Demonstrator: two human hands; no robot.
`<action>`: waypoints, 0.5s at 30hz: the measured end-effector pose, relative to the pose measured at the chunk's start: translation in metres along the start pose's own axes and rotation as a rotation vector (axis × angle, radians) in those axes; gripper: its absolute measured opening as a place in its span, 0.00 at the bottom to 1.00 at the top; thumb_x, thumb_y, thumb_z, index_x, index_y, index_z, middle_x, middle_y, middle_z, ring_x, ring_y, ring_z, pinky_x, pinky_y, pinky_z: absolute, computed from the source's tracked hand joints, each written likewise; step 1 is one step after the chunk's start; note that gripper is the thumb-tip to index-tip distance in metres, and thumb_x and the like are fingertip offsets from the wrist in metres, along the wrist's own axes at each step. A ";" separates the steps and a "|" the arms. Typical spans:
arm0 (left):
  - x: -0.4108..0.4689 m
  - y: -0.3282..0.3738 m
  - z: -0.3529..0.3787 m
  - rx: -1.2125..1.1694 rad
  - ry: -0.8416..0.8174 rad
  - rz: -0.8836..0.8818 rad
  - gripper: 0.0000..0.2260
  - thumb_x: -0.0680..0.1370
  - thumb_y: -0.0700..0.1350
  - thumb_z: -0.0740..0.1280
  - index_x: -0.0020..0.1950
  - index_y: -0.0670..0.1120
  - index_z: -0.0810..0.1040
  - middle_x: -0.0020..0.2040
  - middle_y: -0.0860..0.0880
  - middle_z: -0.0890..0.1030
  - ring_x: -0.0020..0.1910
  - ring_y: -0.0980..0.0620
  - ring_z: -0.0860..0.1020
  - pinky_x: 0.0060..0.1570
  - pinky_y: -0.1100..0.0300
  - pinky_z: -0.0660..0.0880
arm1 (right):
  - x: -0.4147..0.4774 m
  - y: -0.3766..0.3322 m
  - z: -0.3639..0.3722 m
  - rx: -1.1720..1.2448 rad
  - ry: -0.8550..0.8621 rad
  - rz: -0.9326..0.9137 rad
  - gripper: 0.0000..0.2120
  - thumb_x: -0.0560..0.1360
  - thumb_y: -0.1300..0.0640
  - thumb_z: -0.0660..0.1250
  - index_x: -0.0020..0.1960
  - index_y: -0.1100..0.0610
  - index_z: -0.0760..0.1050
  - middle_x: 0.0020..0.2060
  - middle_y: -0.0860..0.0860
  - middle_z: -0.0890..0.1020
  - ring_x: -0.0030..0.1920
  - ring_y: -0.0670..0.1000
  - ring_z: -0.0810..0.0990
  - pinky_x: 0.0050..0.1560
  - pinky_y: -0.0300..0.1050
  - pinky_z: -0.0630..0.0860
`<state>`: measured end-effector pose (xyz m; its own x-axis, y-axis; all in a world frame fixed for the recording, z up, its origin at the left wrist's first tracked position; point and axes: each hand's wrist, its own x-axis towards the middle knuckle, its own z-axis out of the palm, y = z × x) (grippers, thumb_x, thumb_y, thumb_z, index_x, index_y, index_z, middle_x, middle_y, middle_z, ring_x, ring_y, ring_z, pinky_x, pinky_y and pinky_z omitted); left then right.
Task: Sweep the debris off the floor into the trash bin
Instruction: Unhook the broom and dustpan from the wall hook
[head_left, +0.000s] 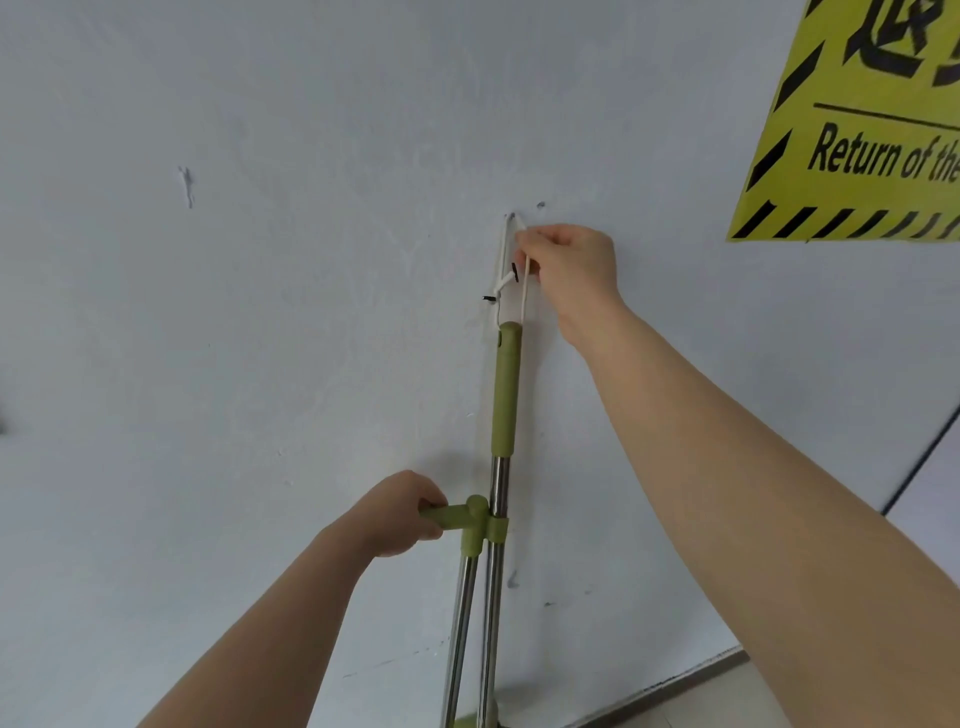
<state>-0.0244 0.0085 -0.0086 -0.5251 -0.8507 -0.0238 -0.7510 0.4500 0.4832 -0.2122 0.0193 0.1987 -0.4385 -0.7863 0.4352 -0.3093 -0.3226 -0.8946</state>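
Head view, wall: a pale grey-white wall (234, 312) filled most of the picture, scuffed in several spots.
Head view, sign: a yellow sign (862, 119) with black stripes and the words "Return of the" sat at the upper right, cut by the edge.
Head view, broom: the broom handle (506, 384) stood upright against the wall, green grip on top, metal pole below.
Head view, dustpan: the dustpan handle (451, 515), a short green crossbar on a second metal pole, stood just beside the broom pole and was clipped to it.
Head view, cord: a white cord (525, 291) ran from the top of the green grip up to a small mark on the wall.
Head view, right hand: the right hand (571, 270) was raised, fingers pinched closed on the cord near its top.
Head view, left hand: the left hand (400, 514) was wrapped around the crossbar.
Head view, floor: a strip of pale floor (717, 696) showed at the lower right; no debris or bin could be made out.
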 end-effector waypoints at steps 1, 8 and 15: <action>0.000 0.001 -0.001 -0.003 0.007 -0.002 0.10 0.73 0.41 0.70 0.55 0.47 0.83 0.46 0.53 0.77 0.39 0.58 0.73 0.38 0.68 0.67 | 0.002 -0.005 0.000 -0.003 0.013 -0.020 0.08 0.70 0.62 0.66 0.33 0.60 0.78 0.31 0.56 0.76 0.33 0.51 0.71 0.38 0.43 0.69; -0.003 0.003 -0.006 -0.044 0.040 -0.027 0.11 0.73 0.41 0.71 0.55 0.48 0.83 0.45 0.54 0.77 0.40 0.58 0.74 0.38 0.68 0.67 | 0.000 -0.023 -0.003 0.059 -0.088 -0.104 0.08 0.74 0.61 0.67 0.37 0.56 0.79 0.32 0.48 0.80 0.32 0.43 0.76 0.36 0.32 0.71; -0.016 -0.001 0.008 0.008 -0.071 -0.026 0.12 0.75 0.42 0.69 0.58 0.47 0.82 0.47 0.53 0.78 0.43 0.54 0.76 0.43 0.64 0.71 | -0.019 -0.008 -0.020 0.232 -0.196 -0.011 0.05 0.75 0.59 0.67 0.42 0.54 0.81 0.33 0.48 0.81 0.37 0.46 0.78 0.43 0.40 0.72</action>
<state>-0.0185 0.0239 -0.0153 -0.5322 -0.8409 -0.0981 -0.7676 0.4304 0.4749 -0.2185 0.0476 0.1996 -0.2579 -0.8617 0.4371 -0.1019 -0.4256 -0.8992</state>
